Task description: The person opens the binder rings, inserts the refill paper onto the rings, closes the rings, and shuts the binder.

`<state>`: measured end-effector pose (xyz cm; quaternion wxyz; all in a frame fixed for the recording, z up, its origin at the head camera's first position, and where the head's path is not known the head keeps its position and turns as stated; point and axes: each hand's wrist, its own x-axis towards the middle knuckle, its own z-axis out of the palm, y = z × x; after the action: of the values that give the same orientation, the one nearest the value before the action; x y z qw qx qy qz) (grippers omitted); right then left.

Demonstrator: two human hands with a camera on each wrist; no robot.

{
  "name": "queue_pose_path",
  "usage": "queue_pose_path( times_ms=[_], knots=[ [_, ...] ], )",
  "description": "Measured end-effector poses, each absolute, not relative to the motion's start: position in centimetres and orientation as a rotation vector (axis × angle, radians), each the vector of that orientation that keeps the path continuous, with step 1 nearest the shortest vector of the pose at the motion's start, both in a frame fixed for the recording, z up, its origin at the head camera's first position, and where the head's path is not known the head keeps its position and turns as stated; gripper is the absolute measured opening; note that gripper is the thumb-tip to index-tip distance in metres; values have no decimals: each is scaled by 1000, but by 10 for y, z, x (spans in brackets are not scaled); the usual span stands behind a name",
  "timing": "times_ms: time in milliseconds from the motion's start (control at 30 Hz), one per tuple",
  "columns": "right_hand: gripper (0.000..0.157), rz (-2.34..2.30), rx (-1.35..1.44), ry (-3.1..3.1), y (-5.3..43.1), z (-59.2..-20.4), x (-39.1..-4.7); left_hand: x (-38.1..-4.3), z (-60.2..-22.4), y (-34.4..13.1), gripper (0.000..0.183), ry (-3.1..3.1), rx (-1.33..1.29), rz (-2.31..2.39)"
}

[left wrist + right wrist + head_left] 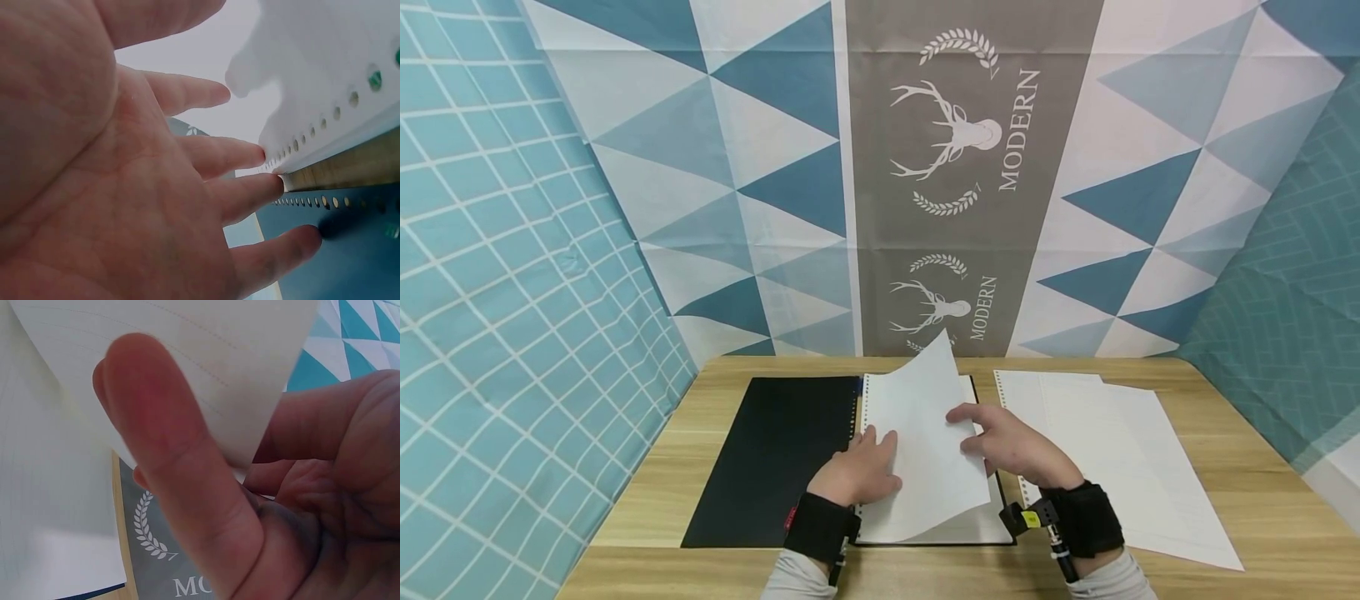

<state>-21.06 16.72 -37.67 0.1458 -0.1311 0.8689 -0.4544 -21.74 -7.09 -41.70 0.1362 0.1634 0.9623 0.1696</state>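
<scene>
A loose-leaf notebook lies open on the table, its black cover [767,458] turned to the left and its white hole-punched pages on the right. My right hand [1018,442] pinches the right edge of the top sheet of paper [928,433], which curves up off the pages beneath. In the right wrist view, faint dotted lines run across the raised sheet [206,337]. My left hand [859,471] rests by the punched edge with fingers spread and straight. The left wrist view shows its fingertips right at the row of holes [323,124].
Loose punched sheets [1120,475] overlap on the wooden table [1225,467], to the right of the notebook. A patterned cloth [790,183] hangs behind the table's far edge, and a blue grid cloth [497,292] hangs at the left.
</scene>
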Motion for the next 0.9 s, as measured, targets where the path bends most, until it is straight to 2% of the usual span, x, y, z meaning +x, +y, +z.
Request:
queue_pose_path(
  times_ms=[333,567,900],
  knots=[
    [44,-1303,-350,2508,169,-380,-212,-213,-412,-77,63,2814,461,458],
    [44,-1315,-343,2499,169,-380,-212,-207,-403,-88,45,2826,520,273],
    [44,-1302,-354,2499,169,-377,-211,-194,-406,-101,37,2831,576,192]
  ],
)
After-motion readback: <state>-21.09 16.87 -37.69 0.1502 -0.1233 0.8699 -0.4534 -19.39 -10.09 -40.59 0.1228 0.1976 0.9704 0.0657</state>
